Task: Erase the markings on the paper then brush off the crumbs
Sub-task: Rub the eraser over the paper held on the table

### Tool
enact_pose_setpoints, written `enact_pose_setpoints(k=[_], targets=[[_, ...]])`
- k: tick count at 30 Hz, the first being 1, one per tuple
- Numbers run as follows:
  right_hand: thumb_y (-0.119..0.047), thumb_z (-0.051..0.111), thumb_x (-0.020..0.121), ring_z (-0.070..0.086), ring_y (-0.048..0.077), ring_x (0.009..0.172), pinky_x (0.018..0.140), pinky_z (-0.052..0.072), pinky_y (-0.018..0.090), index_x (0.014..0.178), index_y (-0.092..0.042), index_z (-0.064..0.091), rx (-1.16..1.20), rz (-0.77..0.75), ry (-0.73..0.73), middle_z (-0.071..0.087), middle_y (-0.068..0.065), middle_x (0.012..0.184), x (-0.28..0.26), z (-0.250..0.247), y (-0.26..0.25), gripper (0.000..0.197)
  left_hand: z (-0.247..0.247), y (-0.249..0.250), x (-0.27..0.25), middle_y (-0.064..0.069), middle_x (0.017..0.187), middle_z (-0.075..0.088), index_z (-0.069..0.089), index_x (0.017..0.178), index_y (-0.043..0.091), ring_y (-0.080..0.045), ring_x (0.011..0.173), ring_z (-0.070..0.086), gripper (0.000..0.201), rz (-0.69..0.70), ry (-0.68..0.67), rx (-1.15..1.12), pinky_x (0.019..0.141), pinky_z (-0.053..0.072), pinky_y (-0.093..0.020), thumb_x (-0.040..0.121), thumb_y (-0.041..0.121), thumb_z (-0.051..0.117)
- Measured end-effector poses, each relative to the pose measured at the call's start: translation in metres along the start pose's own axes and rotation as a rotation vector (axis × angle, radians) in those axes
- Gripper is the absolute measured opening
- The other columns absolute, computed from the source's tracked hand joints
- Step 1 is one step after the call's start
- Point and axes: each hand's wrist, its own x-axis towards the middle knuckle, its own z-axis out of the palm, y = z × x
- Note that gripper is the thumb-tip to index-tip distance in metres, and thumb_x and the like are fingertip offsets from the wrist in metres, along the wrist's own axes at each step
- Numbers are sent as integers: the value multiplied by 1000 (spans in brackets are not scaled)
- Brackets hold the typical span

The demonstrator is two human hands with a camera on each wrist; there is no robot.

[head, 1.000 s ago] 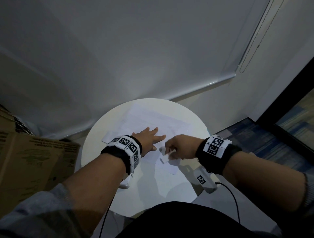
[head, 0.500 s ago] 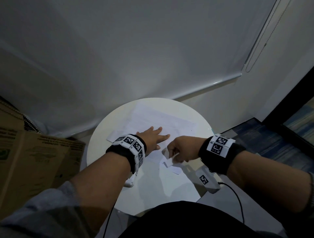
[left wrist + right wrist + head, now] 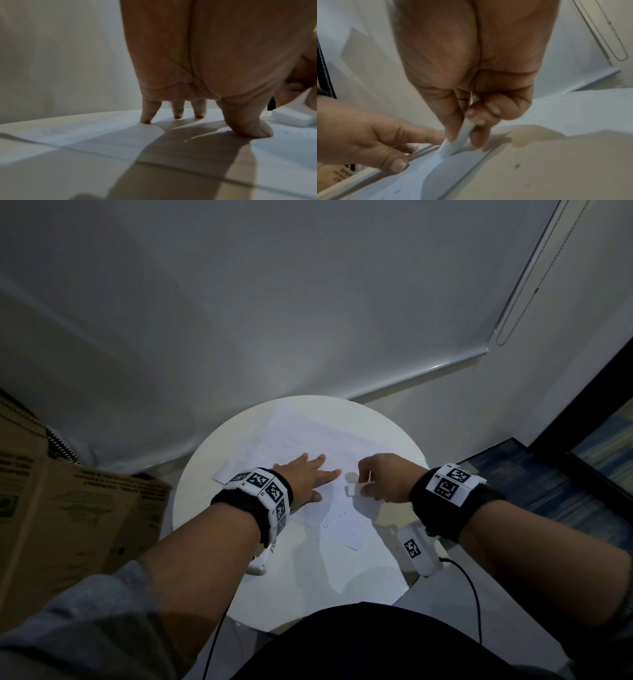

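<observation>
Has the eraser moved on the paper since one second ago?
Yes. Pinched in the right hand, the eraser now sits farther up the paper, away from the sheet's near corner and toward the far side of the table.

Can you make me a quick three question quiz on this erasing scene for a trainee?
1. True or false: the left hand lies flat on the paper.
2. What does the right hand pinch? A) pencil B) eraser C) brush
3. Fill in: the paper lies on a round white ____.

Key: 1 true; 2 B; 3 table.
</observation>
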Motion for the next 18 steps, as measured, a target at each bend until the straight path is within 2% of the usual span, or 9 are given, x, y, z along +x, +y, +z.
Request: enact_pose_setpoints(k=[2,4,8,9,12,13,14,16,18], targets=[[-14,63,84,50,6,49,53,42,18,84,-21,57,40,-30,-174,61,-2,69,-5,3,0,9,0,0,-1,5,163,-12,2,153,43,-25,150,-9,66,3,0,-4,113,16,-64,104,28,43],[-14,64,84,50,7,47,54,43,18,83,-21,59,38,-36,-247,63,0,71,-10,5,-1,9,-1,0,-1,5,163,-12,2,153,43,-25,150,-9,66,7,-5,-10,113,16,-64,104,28,43],[-18,63,86,53,17,81,70,37,22,100,-14,64,-12,31,95,57,1,92,-2,0,6,15,-1,1,-2,5,163,-12,2,153,43,-26,150,-10,65,8,-4,-18,113,14,-65,104,28,42],[-17,63,85,54,17,78,69,38,22,99,-15,64,-6,24,88,59,2,93,-3,-1,7,14,0,0,-2,5,163,-12,2,153,43,-26,150,-10,65,6,-2,-17,113,14,-65,104,28,42],[-15,64,84,52,6,49,54,43,19,89,-20,60,15,-35,-173,66,3,81,-11,3,3,8,0,0,-1,5,163,-12,2,153,43,-25,150,-10,65,11,-1,-27,114,14,-65,105,27,42],[-15,64,84,51,5,48,54,43,19,89,-20,60,4,-40,-201,64,2,78,-12,4,2,7,0,-1,-1,6,163,-12,3,153,43,-25,150,-11,65,12,-1,-34,114,14,-65,105,27,42],[-16,63,85,52,6,54,58,42,21,92,-19,62,-12,-34,-152,62,0,79,-10,4,2,8,0,-1,-1,6,163,-12,3,153,43,-25,150,-11,65,12,0,-37,114,13,-64,105,27,42],[-19,63,87,55,14,79,70,37,22,101,-15,64,-23,13,63,60,1,95,-2,2,6,15,0,0,-3,6,163,-12,3,153,43,-24,150,-11,64,7,1,-37,115,13,-64,105,27,42],[-20,63,87,54,20,94,73,35,22,103,-13,64,-14,46,159,58,2,100,-1,0,7,18,0,1,-4,6,163,-12,3,153,43,-24,150,-10,64,2,4,-34,114,13,-64,105,27,41]])
